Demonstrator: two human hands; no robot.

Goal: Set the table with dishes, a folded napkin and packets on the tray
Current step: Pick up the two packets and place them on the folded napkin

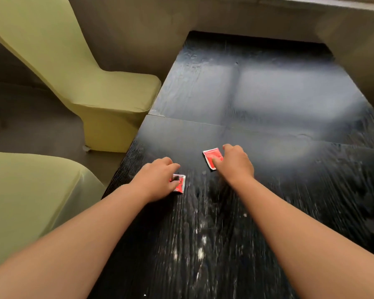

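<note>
1. A dark wooden surface [257, 100] filled the view, with two green chairs [108, 98] at nine o'clock.
2. The left hand [158, 180] pinched a red packet [179, 183] near centre.
3. The right hand [235, 164], toward two o'clock, pressed its thumb on another red packet [212, 157]; the packets lay apart.

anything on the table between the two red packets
No. In the head view only bare dark table shows between the left hand's packet and the right hand's packet.
</note>
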